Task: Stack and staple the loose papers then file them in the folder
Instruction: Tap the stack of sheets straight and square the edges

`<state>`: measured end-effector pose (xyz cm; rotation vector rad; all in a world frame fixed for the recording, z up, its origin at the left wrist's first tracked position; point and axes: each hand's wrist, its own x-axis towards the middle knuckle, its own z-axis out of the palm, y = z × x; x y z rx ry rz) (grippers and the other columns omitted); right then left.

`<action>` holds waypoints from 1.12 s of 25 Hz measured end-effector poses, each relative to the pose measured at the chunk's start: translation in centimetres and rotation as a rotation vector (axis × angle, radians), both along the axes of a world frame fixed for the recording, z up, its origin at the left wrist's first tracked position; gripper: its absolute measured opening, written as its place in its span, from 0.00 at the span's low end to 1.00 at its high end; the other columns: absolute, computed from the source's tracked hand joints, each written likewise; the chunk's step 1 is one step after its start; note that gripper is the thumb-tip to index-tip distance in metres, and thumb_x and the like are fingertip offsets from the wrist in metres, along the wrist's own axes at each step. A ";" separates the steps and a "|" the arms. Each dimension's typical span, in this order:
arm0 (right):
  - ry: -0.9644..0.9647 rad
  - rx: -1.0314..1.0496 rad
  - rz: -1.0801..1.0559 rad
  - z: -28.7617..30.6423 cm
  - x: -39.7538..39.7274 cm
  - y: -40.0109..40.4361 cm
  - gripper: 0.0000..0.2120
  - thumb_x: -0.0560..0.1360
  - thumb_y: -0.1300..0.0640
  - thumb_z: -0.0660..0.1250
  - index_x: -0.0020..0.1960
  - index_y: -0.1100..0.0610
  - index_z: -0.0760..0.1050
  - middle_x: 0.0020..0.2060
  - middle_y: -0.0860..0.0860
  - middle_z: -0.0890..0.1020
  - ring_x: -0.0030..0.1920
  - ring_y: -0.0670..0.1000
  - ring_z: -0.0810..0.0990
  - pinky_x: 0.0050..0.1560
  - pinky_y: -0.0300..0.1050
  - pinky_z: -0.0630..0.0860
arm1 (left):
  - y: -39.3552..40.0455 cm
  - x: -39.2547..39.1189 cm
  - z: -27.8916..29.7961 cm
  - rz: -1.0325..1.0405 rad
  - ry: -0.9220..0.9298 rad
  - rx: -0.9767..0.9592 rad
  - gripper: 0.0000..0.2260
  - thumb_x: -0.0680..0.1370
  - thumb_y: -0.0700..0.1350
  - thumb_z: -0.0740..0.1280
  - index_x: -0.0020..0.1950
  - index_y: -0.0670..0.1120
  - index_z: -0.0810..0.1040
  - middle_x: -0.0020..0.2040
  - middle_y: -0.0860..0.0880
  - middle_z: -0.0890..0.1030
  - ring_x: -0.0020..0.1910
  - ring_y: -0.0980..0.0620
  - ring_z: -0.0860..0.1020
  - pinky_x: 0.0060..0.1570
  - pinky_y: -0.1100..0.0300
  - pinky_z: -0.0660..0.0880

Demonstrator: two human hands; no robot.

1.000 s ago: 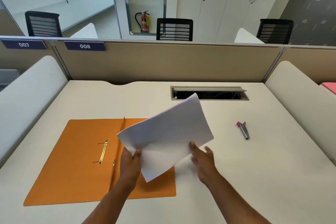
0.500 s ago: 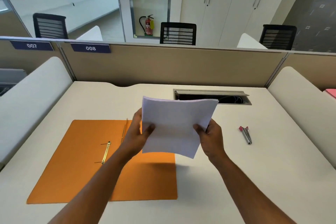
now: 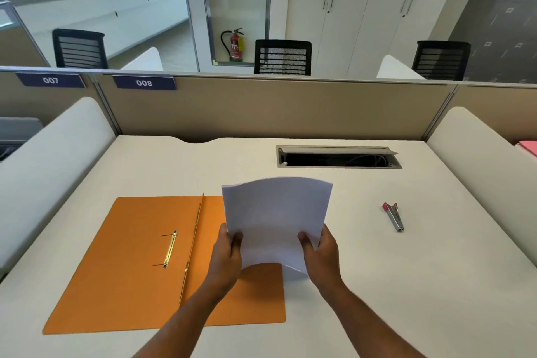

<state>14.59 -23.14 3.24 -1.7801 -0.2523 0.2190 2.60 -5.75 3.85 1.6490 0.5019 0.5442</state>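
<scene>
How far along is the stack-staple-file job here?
Gathering looks done: both hands, left and right, hold the white paper stack upright. Stapling remains: the stapler lies untouched on the desk. Filing remains: the orange folder lies open, its fastener bare.

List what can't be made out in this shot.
- Sheet count in the papers: head view, edges overlap.
- Fingers of the left hand and right hand: behind the papers; only thumbs show.
- Part of the folder: hidden by papers and left arm.
- Stapler: too small for detail.
</scene>
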 end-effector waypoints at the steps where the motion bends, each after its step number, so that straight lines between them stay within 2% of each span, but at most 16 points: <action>1: 0.008 -0.014 -0.003 -0.6 0.1 -0.1 0.12 0.80 0.57 0.69 0.59 0.43 0.73 0.52 0.42 0.82 0.55 0.51 0.82 0.56 0.48 0.81 | -0.1 -0.2 -0.2 -0.001 0.005 0.002 0.14 0.84 0.38 0.55 0.60 0.57 0.70 0.53 0.52 0.77 0.50 0.62 0.80 0.41 0.67 0.79; 5: 0.017 -0.033 0.004 -1.5 0.4 -0.4 0.12 0.80 0.57 0.69 0.54 0.39 0.75 0.51 0.40 0.83 0.53 0.47 0.83 0.55 0.45 0.80 | -0.1 -0.3 -0.4 -0.016 0.032 -0.001 0.16 0.84 0.38 0.54 0.59 0.60 0.68 0.52 0.52 0.77 0.50 0.59 0.81 0.40 0.63 0.81; 9: 0.019 -0.035 0.008 -2.1 0.5 -0.7 0.12 0.80 0.58 0.69 0.56 0.40 0.75 0.52 0.40 0.83 0.53 0.47 0.83 0.55 0.45 0.80 | -0.4 -0.2 -0.5 -0.027 0.043 0.006 0.16 0.84 0.38 0.55 0.58 0.61 0.68 0.52 0.50 0.78 0.50 0.55 0.81 0.40 0.59 0.82; 12: 0.016 -0.046 0.014 -2.1 0.6 -1.0 0.13 0.79 0.60 0.69 0.55 0.42 0.75 0.51 0.42 0.84 0.53 0.47 0.83 0.55 0.46 0.80 | -0.4 -0.2 -0.8 -0.007 0.064 0.041 0.13 0.84 0.39 0.55 0.59 0.57 0.68 0.51 0.48 0.78 0.49 0.55 0.82 0.39 0.57 0.83; 15: 0.013 -0.107 0.047 -1.6 1.6 -1.5 0.11 0.78 0.59 0.70 0.50 0.42 0.77 0.47 0.41 0.85 0.49 0.44 0.84 0.50 0.45 0.81 | -0.1 0.7 -0.3 0.020 0.107 0.093 0.09 0.84 0.40 0.55 0.58 0.53 0.71 0.48 0.48 0.81 0.43 0.50 0.83 0.39 0.46 0.83; 17: 0.029 -0.163 0.089 -1.3 2.7 -2.0 0.07 0.77 0.56 0.72 0.48 0.44 0.78 0.46 0.43 0.86 0.47 0.46 0.84 0.49 0.50 0.82 | 0.3 1.8 -0.2 0.043 0.193 0.148 0.10 0.84 0.39 0.55 0.60 0.49 0.73 0.47 0.49 0.81 0.43 0.50 0.82 0.41 0.44 0.81; 19: 0.113 -0.179 0.125 -1.2 3.7 -2.3 0.03 0.76 0.53 0.73 0.49 0.47 0.80 0.45 0.46 0.86 0.47 0.49 0.85 0.51 0.54 0.83 | 0.9 2.3 -0.8 0.060 0.300 0.165 0.13 0.83 0.38 0.54 0.63 0.46 0.74 0.50 0.47 0.81 0.46 0.47 0.80 0.44 0.48 0.78; 22: 0.184 -0.213 0.018 -1.4 6.4 -3.5 0.06 0.75 0.50 0.74 0.50 0.51 0.82 0.44 0.48 0.87 0.45 0.51 0.87 0.53 0.54 0.83 | 1.5 2.6 -2.7 0.016 0.430 0.093 0.16 0.83 0.38 0.54 0.67 0.48 0.73 0.56 0.46 0.79 0.49 0.47 0.78 0.43 0.54 0.75; 26: 0.074 -0.430 -0.141 -1.3 11.4 -5.6 0.04 0.76 0.56 0.70 0.49 0.54 0.83 0.47 0.49 0.87 0.51 0.53 0.85 0.53 0.46 0.78 | 1.8 2.6 -4.6 -0.006 0.557 0.018 0.16 0.83 0.40 0.54 0.69 0.49 0.72 0.58 0.47 0.79 0.50 0.49 0.78 0.42 0.54 0.74; 28: 0.019 -0.549 -0.195 -1.4 14.2 -6.7 0.07 0.77 0.59 0.68 0.51 0.56 0.83 0.53 0.53 0.85 0.56 0.56 0.83 0.56 0.48 0.77 | 1.9 3.2 -5.2 -0.013 0.591 0.004 0.16 0.83 0.41 0.54 0.70 0.48 0.71 0.58 0.46 0.79 0.51 0.49 0.78 0.43 0.54 0.74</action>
